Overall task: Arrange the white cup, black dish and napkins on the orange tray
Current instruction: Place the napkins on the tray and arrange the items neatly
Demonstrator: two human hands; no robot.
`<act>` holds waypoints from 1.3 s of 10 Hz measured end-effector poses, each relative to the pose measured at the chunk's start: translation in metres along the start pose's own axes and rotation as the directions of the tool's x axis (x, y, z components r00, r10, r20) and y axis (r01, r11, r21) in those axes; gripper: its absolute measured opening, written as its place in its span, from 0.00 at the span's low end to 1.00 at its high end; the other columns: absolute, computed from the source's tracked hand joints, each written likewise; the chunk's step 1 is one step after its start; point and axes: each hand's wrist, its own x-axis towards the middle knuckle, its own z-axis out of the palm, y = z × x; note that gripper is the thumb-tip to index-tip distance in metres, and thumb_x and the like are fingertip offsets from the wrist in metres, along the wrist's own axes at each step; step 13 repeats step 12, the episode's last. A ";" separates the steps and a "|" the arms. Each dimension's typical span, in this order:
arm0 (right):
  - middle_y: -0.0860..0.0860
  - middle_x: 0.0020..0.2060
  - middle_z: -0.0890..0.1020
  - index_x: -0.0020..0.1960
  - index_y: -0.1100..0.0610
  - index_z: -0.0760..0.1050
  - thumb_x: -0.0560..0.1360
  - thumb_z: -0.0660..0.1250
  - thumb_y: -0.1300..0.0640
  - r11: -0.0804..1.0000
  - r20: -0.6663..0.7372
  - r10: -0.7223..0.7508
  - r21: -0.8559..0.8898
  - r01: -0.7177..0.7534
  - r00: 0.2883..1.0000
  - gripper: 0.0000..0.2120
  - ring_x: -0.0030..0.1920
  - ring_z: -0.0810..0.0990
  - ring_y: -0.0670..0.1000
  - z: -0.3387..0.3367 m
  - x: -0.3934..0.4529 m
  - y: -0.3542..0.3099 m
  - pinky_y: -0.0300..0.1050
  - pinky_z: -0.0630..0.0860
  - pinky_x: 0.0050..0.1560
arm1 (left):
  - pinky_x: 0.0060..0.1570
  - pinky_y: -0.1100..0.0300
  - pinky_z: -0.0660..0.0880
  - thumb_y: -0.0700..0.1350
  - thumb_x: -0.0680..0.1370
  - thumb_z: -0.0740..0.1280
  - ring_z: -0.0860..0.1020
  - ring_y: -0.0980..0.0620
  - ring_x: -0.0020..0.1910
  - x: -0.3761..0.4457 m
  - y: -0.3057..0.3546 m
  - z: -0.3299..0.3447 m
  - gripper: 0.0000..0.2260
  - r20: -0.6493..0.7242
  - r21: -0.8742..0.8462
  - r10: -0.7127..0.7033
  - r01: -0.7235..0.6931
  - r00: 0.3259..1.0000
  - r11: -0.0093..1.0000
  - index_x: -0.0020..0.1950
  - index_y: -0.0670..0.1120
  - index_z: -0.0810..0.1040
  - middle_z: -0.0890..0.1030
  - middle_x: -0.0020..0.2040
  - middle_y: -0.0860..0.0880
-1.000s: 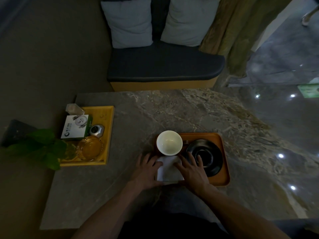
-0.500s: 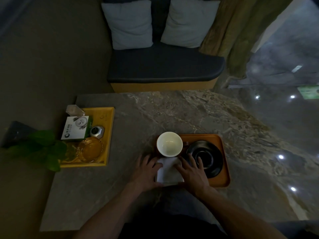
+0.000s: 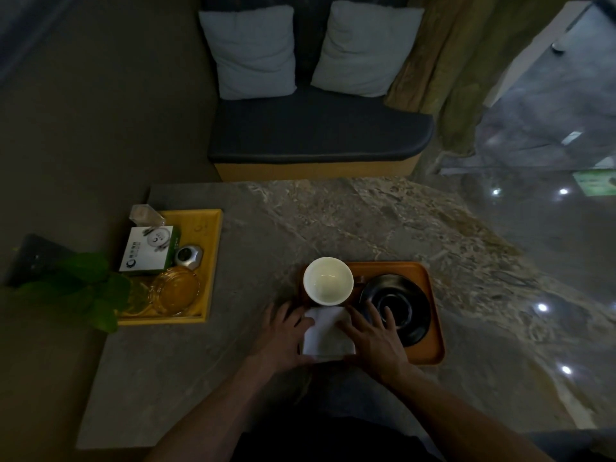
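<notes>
An orange tray (image 3: 430, 331) lies on the marble table near its front edge. At its far left corner stands the empty white cup (image 3: 328, 280). The black dish (image 3: 396, 308) fills the tray's right half. A folded stack of white napkins (image 3: 326, 333) lies at the tray's near left, just in front of the cup. My left hand (image 3: 283, 335) rests flat against the stack's left side, fingers straight. My right hand (image 3: 373, 338) lies flat on its right side, with fingertips reaching over the dish's left rim.
A yellow tray (image 3: 208, 261) at the table's left holds a white-and-green box (image 3: 148, 250), a glass ashtray (image 3: 175, 290) and a small silver object (image 3: 188, 256). A green plant (image 3: 83, 288) overhangs its near corner. A cushioned bench (image 3: 316, 138) stands beyond the table.
Both hands stay on the napkins, which have barely shifted. The cup, dish and tray have not moved.
</notes>
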 end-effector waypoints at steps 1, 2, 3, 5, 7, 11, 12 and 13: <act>0.50 0.79 0.45 0.77 0.41 0.43 0.74 0.63 0.36 1.000 0.010 0.004 -0.002 -0.004 1.000 0.40 0.77 0.37 0.63 -0.002 -0.002 0.000 0.71 0.38 0.72 | 0.75 0.38 0.43 0.70 0.70 0.63 0.52 0.44 0.78 0.000 0.001 -0.003 0.38 0.007 -0.003 -0.004 0.004 1.000 1.000 0.76 0.57 0.59 0.59 0.78 0.51; 0.50 0.79 0.45 0.77 0.41 0.44 0.74 0.63 0.37 1.000 0.013 0.002 -0.001 -0.002 1.000 0.40 0.77 0.37 0.63 -0.004 -0.003 -0.001 0.70 0.38 0.72 | 0.75 0.38 0.43 0.69 0.71 0.64 0.52 0.44 0.78 -0.001 0.001 -0.003 0.37 0.008 0.000 -0.002 0.002 1.000 1.000 0.76 0.57 0.59 0.58 0.79 0.51; 0.50 0.79 0.45 0.77 0.41 0.43 0.75 0.63 0.38 1.000 0.022 -0.002 0.000 0.002 1.000 0.40 0.77 0.37 0.63 -0.007 -0.004 -0.002 0.71 0.38 0.72 | 0.75 0.39 0.42 0.69 0.71 0.64 0.52 0.44 0.78 -0.002 0.000 -0.002 0.37 0.002 0.000 0.001 -0.001 1.000 1.000 0.76 0.57 0.59 0.58 0.79 0.51; 0.50 0.79 0.46 0.77 0.41 0.43 0.75 0.63 0.38 1.000 0.026 0.009 -0.008 -0.008 1.000 0.39 0.77 0.37 0.63 -0.008 -0.004 -0.004 0.71 0.38 0.72 | 0.75 0.39 0.42 0.69 0.71 0.64 0.51 0.44 0.78 -0.002 0.001 -0.004 0.37 0.009 -0.012 -0.001 0.001 1.000 1.000 0.76 0.58 0.58 0.57 0.79 0.51; 0.50 0.79 0.49 0.77 0.42 0.46 0.75 0.65 0.43 0.999 0.003 0.017 -0.031 -0.017 1.000 0.38 0.77 0.39 0.63 -0.010 -0.005 -0.006 0.72 0.40 0.71 | 0.75 0.38 0.42 0.65 0.73 0.65 0.48 0.44 0.79 -0.009 0.000 -0.009 0.34 0.013 -0.014 0.008 -0.008 1.000 1.000 0.76 0.59 0.59 0.56 0.79 0.52; 0.51 0.78 0.55 0.76 0.43 0.53 0.75 0.66 0.46 0.996 -0.076 0.062 -0.057 -0.067 0.995 0.34 0.78 0.42 0.61 -0.009 -0.014 -0.016 0.73 0.43 0.71 | 0.76 0.36 0.44 0.63 0.73 0.67 0.50 0.42 0.79 -0.028 -0.006 -0.016 0.33 0.041 -0.013 0.026 -0.025 0.999 1.000 0.75 0.58 0.62 0.58 0.79 0.52; 0.51 0.78 0.55 0.75 0.43 0.54 0.75 0.66 0.44 0.997 -0.082 0.060 -0.043 -0.064 0.995 0.33 0.78 0.42 0.60 -0.005 -0.019 -0.016 0.73 0.42 0.71 | 0.76 0.38 0.45 0.64 0.73 0.67 0.51 0.43 0.78 -0.031 -0.005 -0.015 0.34 0.027 -0.038 0.010 -0.009 1.000 0.999 0.75 0.57 0.61 0.58 0.79 0.52; 0.51 0.78 0.55 0.75 0.43 0.54 0.75 0.66 0.44 0.997 -0.082 0.060 -0.043 -0.064 0.995 0.33 0.78 0.42 0.60 -0.005 -0.019 -0.016 0.73 0.42 0.71 | 0.76 0.38 0.45 0.64 0.73 0.67 0.51 0.43 0.78 -0.031 -0.005 -0.015 0.34 0.027 -0.038 0.010 -0.009 1.000 0.999 0.75 0.57 0.61 0.58 0.79 0.52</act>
